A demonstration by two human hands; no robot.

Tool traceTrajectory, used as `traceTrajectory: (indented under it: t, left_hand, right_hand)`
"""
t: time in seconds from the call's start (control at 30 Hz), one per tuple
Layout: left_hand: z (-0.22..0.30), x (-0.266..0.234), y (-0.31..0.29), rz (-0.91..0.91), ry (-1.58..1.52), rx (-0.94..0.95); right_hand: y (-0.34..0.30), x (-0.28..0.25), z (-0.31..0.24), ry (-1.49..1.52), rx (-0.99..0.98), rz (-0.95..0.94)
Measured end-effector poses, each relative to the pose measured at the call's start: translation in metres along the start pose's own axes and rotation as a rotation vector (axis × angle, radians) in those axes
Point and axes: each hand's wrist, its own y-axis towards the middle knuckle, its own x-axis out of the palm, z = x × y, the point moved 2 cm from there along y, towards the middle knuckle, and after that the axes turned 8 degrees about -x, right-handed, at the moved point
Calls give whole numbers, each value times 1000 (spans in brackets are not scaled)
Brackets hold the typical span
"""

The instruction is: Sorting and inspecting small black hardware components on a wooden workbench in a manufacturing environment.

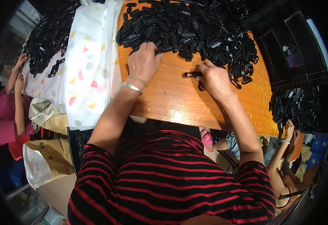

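A large heap of small black plastic pieces [171, 28], oblong and buckle-like, covers the far part of the wooden table [167, 101]. My left hand [144, 62] is at the heap's near edge with its fingers curled down among the pieces. Whatever those fingertips hold is hidden under the hand. Closer to me and to the right, my right hand [213, 78] pinches one black plastic piece [189, 75], which sticks out to the left just above the wood. Below these fingers another small black piece [201, 86] shows in part.
Left of the table hangs a patterned white cloth [91, 75], with more black pieces [45, 48] beyond it. Black crates [297, 52] stand at the right. A co-worker's arms [17, 80] are at far left, another's hand [288, 129] at right. Paper sacks [49, 157] stand lower left.
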Motion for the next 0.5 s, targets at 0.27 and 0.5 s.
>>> traceTrajectory:
  t: [0.27, 0.5]
  left_hand:
    - [-2, -12, -10, -3, 38, 44]
    - [3, -21, -15, -44, -16, 73]
  right_hand:
    - [-17, -3, 10, 181, 111, 201]
    - [-11, -14, -8, 361, 122, 164]
